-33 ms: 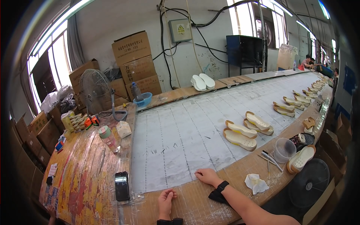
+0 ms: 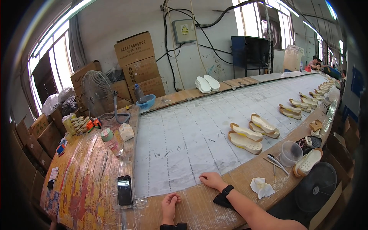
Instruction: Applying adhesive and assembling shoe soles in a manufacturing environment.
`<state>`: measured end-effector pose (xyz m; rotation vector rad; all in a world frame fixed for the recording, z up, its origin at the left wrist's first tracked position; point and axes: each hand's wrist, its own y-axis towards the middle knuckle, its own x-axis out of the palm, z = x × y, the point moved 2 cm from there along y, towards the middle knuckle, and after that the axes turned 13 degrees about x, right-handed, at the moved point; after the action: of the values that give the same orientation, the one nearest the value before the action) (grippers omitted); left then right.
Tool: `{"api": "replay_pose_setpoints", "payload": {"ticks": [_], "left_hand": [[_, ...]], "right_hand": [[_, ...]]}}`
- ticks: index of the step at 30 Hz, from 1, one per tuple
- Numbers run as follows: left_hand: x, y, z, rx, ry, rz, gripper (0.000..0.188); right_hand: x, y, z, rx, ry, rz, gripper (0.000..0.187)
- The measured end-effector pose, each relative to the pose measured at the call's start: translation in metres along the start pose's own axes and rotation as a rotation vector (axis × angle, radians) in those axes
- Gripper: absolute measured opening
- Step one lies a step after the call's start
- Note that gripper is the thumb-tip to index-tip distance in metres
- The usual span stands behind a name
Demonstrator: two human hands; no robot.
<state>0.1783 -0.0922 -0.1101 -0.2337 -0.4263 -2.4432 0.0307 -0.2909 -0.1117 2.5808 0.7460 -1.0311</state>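
Plainly, a long white belt [image 2: 203, 126] with dashed lines fills most of the workbench, bordered on its near side by a brown wooden edge [image 2: 241, 184]. Pale shoe soles [image 2: 245, 143] with tan rims run along the belt's right side, the nearest ahead and to the right of the hands. The right hand [image 2: 210, 179] is loosely curled where wood meets belt; the left hand [image 2: 170, 205] is half-curled over the wood, thumb against fingers. I cannot tell whether either conceals something small. Left of the left hand lies a black smartphone [image 2: 124, 190].
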Motion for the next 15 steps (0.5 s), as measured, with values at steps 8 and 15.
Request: {"api": "replay_pose_setpoints", "payload": {"ticks": [8,15], "left_hand": [[0.006,-0.005,0.004,-0.019,0.013,0.014,0.014],[0.01,0.004,0.0,-0.01,-0.019,0.036,0.012]], "right_hand": [[-0.004,-0.005,0.0,0.012,0.022,0.007,0.024],[-0.012,0.004,0.001,0.06,0.017,0.069,0.022]]}}
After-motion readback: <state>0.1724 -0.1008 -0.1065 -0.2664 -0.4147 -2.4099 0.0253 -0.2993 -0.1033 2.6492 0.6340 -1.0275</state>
